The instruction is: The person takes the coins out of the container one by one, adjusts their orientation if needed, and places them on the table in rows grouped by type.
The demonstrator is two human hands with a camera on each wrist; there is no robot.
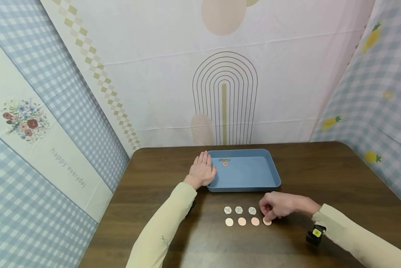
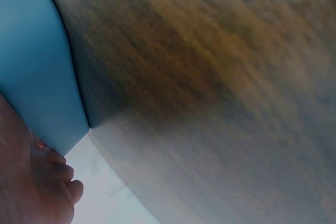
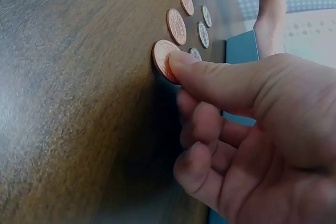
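Note:
My right hand [image 1: 278, 204] has its fingers curled and its thumb on a copper coin [image 3: 164, 59] at the right end of the front row. The coin is close over the wood, its edge pinched by thumb and finger. Beside it in that row lie three more copper coins, one of them a copper coin [image 1: 255, 221]. Behind them is a row of silver coins [image 1: 239, 210]. My left hand [image 1: 202, 169], fingers straight, rests on the left rim of a blue tray [image 1: 244, 189]. Inside the tray's back left lie a few small coins [image 1: 224, 163].
The brown wooden table [image 1: 160, 167] runs back to a patterned cloth wall [image 1: 163, 93]. Checked cloth [image 1: 371, 123] hangs along the right side. A black wrist camera [image 1: 314, 236] sits under my right sleeve.

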